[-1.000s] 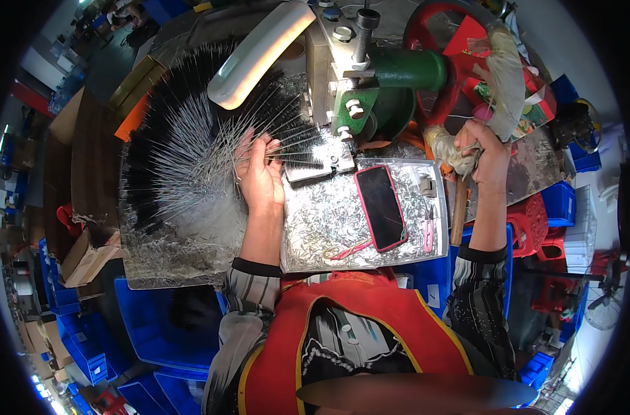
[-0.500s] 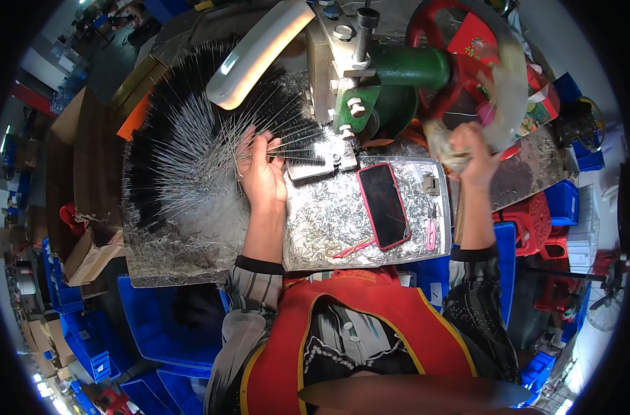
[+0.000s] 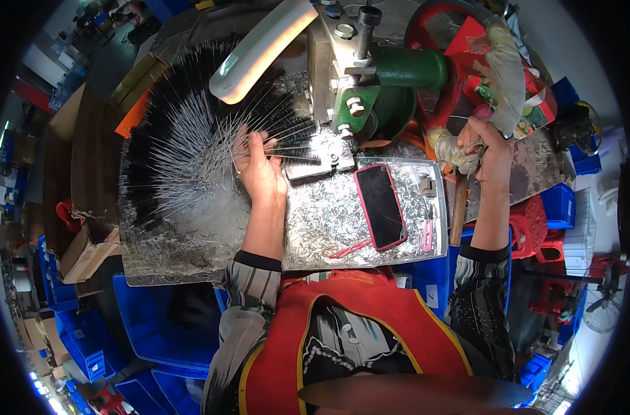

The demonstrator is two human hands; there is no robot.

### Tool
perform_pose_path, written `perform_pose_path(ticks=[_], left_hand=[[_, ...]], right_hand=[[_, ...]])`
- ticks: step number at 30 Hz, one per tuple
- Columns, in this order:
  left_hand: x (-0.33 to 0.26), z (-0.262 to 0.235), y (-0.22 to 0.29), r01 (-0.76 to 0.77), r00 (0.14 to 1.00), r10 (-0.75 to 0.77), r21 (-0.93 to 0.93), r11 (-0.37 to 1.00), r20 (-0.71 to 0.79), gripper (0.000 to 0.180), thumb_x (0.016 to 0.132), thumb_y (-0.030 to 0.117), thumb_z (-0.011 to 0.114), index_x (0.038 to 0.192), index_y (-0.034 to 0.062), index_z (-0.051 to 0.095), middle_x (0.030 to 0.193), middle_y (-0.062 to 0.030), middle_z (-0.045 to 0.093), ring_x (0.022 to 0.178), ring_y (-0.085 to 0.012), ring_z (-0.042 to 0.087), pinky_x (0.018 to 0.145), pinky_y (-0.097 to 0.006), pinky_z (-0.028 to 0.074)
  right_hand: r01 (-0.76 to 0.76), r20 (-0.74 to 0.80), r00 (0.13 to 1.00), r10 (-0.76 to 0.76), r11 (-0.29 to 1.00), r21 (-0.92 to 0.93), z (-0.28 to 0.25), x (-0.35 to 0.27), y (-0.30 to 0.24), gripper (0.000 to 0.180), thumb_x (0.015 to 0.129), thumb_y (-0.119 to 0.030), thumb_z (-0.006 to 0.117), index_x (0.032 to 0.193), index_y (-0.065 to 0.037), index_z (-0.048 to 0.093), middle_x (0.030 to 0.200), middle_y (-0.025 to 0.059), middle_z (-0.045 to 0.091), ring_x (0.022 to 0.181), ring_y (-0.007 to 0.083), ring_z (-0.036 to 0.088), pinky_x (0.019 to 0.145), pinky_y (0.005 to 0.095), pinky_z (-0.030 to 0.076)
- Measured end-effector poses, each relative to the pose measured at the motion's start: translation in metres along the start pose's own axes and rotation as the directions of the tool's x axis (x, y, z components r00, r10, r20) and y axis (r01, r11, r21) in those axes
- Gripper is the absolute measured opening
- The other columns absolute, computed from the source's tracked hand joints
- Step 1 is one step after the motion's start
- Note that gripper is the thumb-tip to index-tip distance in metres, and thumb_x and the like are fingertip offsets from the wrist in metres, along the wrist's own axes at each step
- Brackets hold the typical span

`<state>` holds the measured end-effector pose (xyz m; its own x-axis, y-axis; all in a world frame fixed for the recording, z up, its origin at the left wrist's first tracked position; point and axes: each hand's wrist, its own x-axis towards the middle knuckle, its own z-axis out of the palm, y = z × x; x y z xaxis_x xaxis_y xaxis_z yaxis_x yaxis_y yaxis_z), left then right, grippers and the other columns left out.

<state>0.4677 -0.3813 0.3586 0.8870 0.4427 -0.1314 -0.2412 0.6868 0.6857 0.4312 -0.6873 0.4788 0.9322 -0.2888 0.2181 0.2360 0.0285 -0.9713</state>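
Note:
My left hand is closed around the thin metal stems of several wire brushes. Their black-bristled ends point toward the brightly lit metal block at the foot of a green hand press. A big fan-shaped pile of similar wire brushes lies to the left of that hand, bare stems gathered in the middle and dark bristles outward. At right, my right hand grips the pale wrapped rim of the press's red handwheel. Its fingertips are partly hidden by the wrapping.
A white tray strewn with metal bits holds a red-edged phone and pink-handled snips. A wooden handle stands right of it. A lit lamp overhangs the pile. Blue bins stand below the table's edge.
My right hand has shifted slightly right with the handwheel, which has turned and is less blurred. The wooden handle shows more fully. My left hand has hardly moved.

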Motion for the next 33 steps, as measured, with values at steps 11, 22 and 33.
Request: perform_pose_path(ticks=[11,22,33], left_hand=[[0.001,0.0,0.001,0.006,1.0,-0.006,0.021,1.0,0.004,0.032,0.083,0.014,0.056,0.113,0.0097,0.045,0.085,-0.0042,0.052,0.072,-0.0138,0.051,0.063,-0.03,0.046],[-0.003,0.002,0.011,0.032,0.992,-0.056,0.203,0.979,0.114,0.046,0.076,0.009,0.065,0.116,0.001,0.043,0.079,-0.0048,0.053,0.063,-0.0086,0.051,0.047,-0.019,0.044],[-0.003,0.002,0.003,0.056,0.985,-0.069,0.088,0.995,0.158,0.038,0.078,0.005,0.06,0.112,-0.001,0.043,0.082,-0.0059,0.054,0.071,-0.0108,0.054,0.053,-0.022,0.049]], right_hand=[[-0.089,0.044,0.995,0.087,0.996,0.033,-0.012,0.009,-0.001,0.016,0.071,-0.011,0.057,0.061,0.001,0.054,0.05,0.0071,0.049,0.043,0.0148,0.046,0.045,0.0265,0.038],[0.2,-0.064,0.978,-0.199,0.98,0.015,-0.002,-0.006,0.051,0.014,0.073,-0.006,0.055,0.06,0.001,0.053,0.053,0.0074,0.049,0.051,0.0158,0.05,0.052,0.0261,0.04],[-0.016,-0.049,0.999,0.018,0.999,0.041,-0.002,-0.003,0.01,0.011,0.07,-0.007,0.058,0.063,0.002,0.055,0.05,0.0073,0.049,0.044,0.0149,0.046,0.045,0.0262,0.036]])
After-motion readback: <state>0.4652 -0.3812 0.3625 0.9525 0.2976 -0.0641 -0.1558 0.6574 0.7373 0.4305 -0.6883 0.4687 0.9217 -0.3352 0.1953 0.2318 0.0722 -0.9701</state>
